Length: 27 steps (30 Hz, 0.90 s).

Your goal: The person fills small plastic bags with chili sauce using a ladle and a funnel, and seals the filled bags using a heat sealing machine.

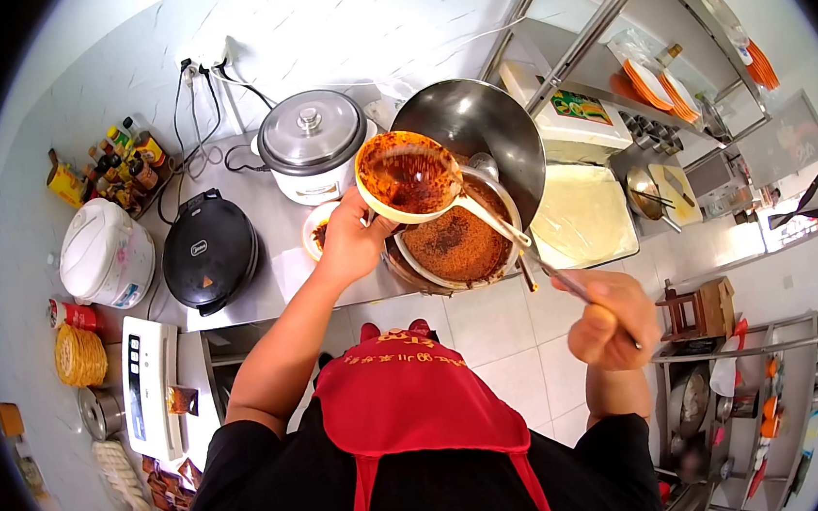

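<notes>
My left hand [355, 246] is closed on the rim of a yellow bowl [381, 209], tilted over a pot and smeared inside with red-brown chili sauce. My right hand [609, 321] is wrapped round the grey handle of a long metal utensil [567, 283]. It points toward the bowl, where a pale shaft crosses the rim; the utensil's head is too blurred to make out. Below the bowl, the pot [512, 212] holds grainy red-brown chili sauce [452, 247]. Behind the pot leans a large metal wok [465, 114], with a ladle head [484, 164] near its lower edge.
A lidded rice cooker [312, 142], a small white bowl [313, 235] and a black electric griddle [209, 253] stand to the left. At right lies a tray covered in pale film [581, 216]. A metal shelf frame [603, 24] rises at upper right.
</notes>
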{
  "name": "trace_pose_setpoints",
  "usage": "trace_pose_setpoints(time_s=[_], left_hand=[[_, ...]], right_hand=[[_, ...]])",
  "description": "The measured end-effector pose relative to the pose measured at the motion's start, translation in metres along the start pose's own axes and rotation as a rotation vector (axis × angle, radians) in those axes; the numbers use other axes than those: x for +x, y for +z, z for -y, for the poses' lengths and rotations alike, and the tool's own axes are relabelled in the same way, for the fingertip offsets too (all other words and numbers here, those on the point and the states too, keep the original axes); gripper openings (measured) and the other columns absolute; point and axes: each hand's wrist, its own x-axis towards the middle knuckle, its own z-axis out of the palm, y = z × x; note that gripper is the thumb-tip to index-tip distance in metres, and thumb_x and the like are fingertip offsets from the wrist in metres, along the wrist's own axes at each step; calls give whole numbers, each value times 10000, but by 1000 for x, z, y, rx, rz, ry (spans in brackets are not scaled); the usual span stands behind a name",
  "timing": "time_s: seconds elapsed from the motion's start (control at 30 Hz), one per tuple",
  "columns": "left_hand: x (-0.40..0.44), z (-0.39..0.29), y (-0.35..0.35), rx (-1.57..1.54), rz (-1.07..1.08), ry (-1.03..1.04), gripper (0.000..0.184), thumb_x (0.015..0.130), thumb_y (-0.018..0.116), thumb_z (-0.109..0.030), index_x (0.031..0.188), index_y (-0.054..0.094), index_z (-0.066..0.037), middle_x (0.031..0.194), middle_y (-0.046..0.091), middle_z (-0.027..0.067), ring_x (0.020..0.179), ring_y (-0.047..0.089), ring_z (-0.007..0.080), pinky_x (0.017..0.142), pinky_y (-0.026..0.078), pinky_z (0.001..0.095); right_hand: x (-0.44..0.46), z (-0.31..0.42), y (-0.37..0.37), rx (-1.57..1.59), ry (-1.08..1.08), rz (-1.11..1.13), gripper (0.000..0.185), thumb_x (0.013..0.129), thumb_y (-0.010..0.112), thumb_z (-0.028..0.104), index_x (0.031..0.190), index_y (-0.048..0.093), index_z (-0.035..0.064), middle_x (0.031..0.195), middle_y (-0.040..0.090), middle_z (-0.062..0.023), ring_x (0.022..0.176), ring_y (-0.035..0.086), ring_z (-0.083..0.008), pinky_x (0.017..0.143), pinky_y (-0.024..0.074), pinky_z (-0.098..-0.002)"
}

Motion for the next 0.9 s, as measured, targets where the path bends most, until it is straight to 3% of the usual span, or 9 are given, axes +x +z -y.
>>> trace_pose_setpoints(time_s=[0.03, 0.1, 0.43, 0.53, 0.7, 0.73, 0.77, 0.83, 0.9], left_hand=[[0, -3, -1, 0, -2, -2, 291, 892, 602, 63, 1176, 621, 4, 1113, 692, 65, 994, 645, 142, 877, 532, 305], [1, -10, -2, -68, 52, -21, 330, 866, 684, -15, 1192, 646, -54, 1182, 619, 108, 1118, 575, 246, 996, 432, 361], [7, -16, -1, -8, 71, 5, 308, 877, 673, -13, 1183, 642, -36, 1191, 623, 107, 1112, 585, 239, 991, 436, 361], [5, -14, 1, -135, 43, -28, 293, 878, 674, -16, 1169, 645, -29, 1176, 625, 111, 1101, 590, 242, 983, 438, 361], [6, -19, 0, 56, 36, 91, 291, 872, 676, -15, 1162, 646, -25, 1195, 618, 127, 1100, 591, 252, 979, 438, 360], [5, -12, -1, 41, 44, 4, 292, 871, 679, -22, 1161, 652, -39, 1215, 616, 132, 1117, 583, 256, 985, 432, 360], [5, -6, 0, 42, 47, 6, 292, 871, 679, -22, 1161, 652, -39, 1215, 616, 132, 1117, 583, 256, 985, 432, 360], [7, -3, 1, 39, -5, 60, 263, 899, 653, 6, 1160, 629, 3, 1120, 681, 65, 1028, 624, 149, 918, 497, 314], [5, 0, 0, 91, 0, 102, 273, 895, 652, 16, 1166, 622, 1, 1122, 680, 63, 1030, 624, 145, 917, 503, 312]], right_hand=[[0, 0, 1, 2, 0, 2, 156, 972, 585, 128, 1040, 592, -12, 824, 721, -174, 736, 731, -288, 622, 572, -313], [0, -1, 2, -48, -49, 53, 150, 963, 585, 97, 1069, 595, -9, 820, 719, -161, 731, 731, -289, 618, 576, -324], [0, -3, -4, -47, -103, 142, 212, 912, 619, 24, 1119, 586, -9, 896, 718, -163, 763, 729, -296, 624, 583, -341], [1, -2, -7, -41, -98, 122, 235, 892, 627, 5, 1123, 586, -12, 891, 716, -162, 764, 728, -300, 628, 588, -352], [7, -1, -3, -71, -109, 125, 211, 868, 640, -10, 1076, 611, -12, 878, 714, -173, 757, 726, -300, 632, 590, -355], [6, 1, -5, -71, -106, 122, 211, 868, 640, -10, 1076, 611, -12, 878, 714, -173, 757, 726, -300, 632, 590, -355], [6, 3, -7, -44, -86, 132, 207, 864, 643, -13, 1069, 615, -13, 871, 714, -173, 758, 726, -300, 631, 590, -354], [10, 4, -10, -17, -68, 139, 203, 860, 646, -15, 1061, 618, -14, 864, 713, -172, 758, 727, -300, 631, 590, -353], [11, 4, -11, -49, -72, 121, 203, 856, 649, -18, 1056, 614, -20, 855, 713, -166, 752, 726, -297, 636, 592, -351]])
